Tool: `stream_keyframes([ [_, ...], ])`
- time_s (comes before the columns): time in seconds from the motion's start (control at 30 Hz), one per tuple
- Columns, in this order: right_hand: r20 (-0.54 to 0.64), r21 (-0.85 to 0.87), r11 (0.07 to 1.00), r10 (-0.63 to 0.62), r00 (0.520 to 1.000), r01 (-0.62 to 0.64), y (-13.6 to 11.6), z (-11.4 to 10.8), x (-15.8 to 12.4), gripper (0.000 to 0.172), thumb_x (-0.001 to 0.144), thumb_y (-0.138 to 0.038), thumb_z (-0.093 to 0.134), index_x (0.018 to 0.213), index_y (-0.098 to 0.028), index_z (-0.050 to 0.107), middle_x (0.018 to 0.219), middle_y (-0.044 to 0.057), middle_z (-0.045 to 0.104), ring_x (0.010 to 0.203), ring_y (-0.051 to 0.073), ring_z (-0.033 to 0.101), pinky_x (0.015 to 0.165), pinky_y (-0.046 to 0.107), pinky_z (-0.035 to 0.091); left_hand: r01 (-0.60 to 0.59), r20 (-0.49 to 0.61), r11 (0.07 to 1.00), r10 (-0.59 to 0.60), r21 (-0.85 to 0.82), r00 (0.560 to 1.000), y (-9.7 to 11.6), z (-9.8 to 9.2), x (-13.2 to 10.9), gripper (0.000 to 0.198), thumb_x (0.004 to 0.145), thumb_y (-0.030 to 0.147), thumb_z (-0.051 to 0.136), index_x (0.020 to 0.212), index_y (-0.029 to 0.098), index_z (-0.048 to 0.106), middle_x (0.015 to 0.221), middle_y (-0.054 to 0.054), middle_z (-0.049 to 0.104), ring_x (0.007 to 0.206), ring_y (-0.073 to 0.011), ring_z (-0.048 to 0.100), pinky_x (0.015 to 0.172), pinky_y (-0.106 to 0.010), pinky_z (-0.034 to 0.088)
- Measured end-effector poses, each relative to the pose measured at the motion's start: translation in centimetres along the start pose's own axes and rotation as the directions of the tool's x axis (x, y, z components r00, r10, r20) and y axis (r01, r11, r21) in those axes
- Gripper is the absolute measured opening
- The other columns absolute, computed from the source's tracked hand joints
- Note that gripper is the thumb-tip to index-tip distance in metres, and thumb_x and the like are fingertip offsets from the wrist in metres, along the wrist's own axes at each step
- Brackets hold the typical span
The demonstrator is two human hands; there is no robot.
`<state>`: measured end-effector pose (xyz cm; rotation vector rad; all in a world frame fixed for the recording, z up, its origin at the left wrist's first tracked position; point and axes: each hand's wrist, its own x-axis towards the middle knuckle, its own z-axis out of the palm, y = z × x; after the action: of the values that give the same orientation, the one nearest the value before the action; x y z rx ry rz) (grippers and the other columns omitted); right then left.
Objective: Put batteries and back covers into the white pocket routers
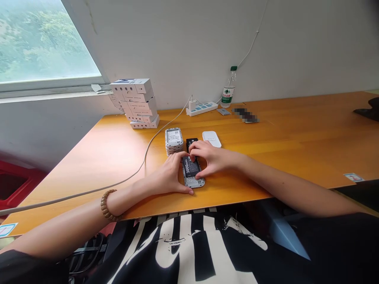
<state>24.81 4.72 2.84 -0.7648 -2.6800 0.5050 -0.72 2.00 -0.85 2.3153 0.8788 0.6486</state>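
Note:
A black battery [192,167] marked 3000mAh lies in the open back of a small white electronic device [195,182] near the table's front edge. My left hand [172,173] holds the device along its left side, thumb at the near end and fingers at the far end. Bent over the battery from the right is my right hand [211,157], with fingers at its far end and the thumb at its near right side. Just beyond the fingers another black battery [192,141] shows in part. Similar device bodies [174,138] are stacked at the far left, and a white cover [211,138] lies behind my right hand.
White boxes [137,102] form a stack at the back left. A power strip [201,109] with a plugged-in charger stands by the wall, beside a water bottle [228,88]. A grey cable [145,157] crosses the table's left side. A pixelated item [245,115] lies farther right.

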Motion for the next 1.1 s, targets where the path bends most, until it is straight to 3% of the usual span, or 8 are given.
stream_keyframes([
  [0.2, 0.015, -0.011, 0.999, 0.039, 0.999, -0.039, -0.2, 0.0, -0.1, 0.040, 0.079, -0.051, 0.087, 0.100, -0.022, 0.069, 0.124, 0.012, 0.058, 0.115, 0.033, 0.052, 0.101, 0.052, 0.046, -0.036, 0.001, 0.998, 0.036, 0.057, 0.999, 0.1, -0.1, -0.1, 0.105, 0.063, 0.058, 0.097, 0.146, 0.029, 0.039, 0.141, -0.015, 0.057, 0.128, -0.0428, 0.061, 0.101, -0.063, 0.058],
  [0.47, 0.016, -0.039, 0.999, -0.013, 1.000, 0.013, 0.1, -0.1, 0.0, 0.021, 0.090, -0.043, 0.079, 0.094, -0.023, 0.072, 0.120, 0.011, 0.060, 0.112, 0.031, 0.057, 0.103, 0.054, 0.043, -0.044, 0.019, 0.998, 0.044, 0.044, 0.999, 0.2, -0.2, 0.0, 0.105, 0.062, 0.062, 0.096, 0.145, 0.029, 0.041, 0.138, -0.014, 0.056, 0.130, -0.0430, 0.058, 0.104, -0.065, 0.054],
  [0.7, 0.032, -0.097, 0.992, -0.072, 0.997, 0.075, -0.2, 0.0, 0.0, 0.023, 0.093, -0.041, 0.075, 0.103, -0.020, 0.074, 0.113, 0.013, 0.067, 0.112, 0.033, 0.056, 0.099, 0.054, 0.041, 0.000, 0.008, 0.998, -0.001, 0.064, 1.000, 0.4, 0.1, 0.2, 0.105, 0.058, 0.066, 0.096, 0.140, 0.027, 0.044, 0.139, -0.016, 0.056, 0.130, -0.0447, 0.057, 0.104, -0.066, 0.053],
  [0.93, 0.080, -0.161, 0.979, -0.115, 0.990, 0.126, -1.1, -0.1, -0.2, 0.025, 0.094, -0.045, 0.076, 0.098, -0.021, 0.076, 0.105, 0.012, 0.070, 0.113, 0.034, 0.056, 0.096, 0.051, 0.040, 0.006, 0.005, 0.998, -0.006, 0.057, 1.000, 0.5, 0.1, 0.3, 0.096, 0.055, 0.064, 0.098, 0.130, 0.023, 0.053, 0.132, -0.016, 0.059, 0.123, -0.0427, 0.060, 0.101, -0.063, 0.054],
  [1.1, 0.085, -0.208, 0.967, -0.130, 0.988, 0.145, -1.1, -0.1, -0.2, 0.023, 0.095, -0.042, 0.075, 0.096, -0.020, 0.077, 0.104, 0.012, 0.074, 0.120, 0.035, 0.057, 0.097, 0.051, 0.037, 0.019, 0.023, 0.998, -0.021, 0.067, 1.000, 0.6, -0.1, 0.3, 0.098, 0.057, 0.065, 0.097, 0.133, 0.022, 0.052, 0.134, -0.016, 0.058, 0.126, -0.0423, 0.059, 0.104, -0.061, 0.053],
])
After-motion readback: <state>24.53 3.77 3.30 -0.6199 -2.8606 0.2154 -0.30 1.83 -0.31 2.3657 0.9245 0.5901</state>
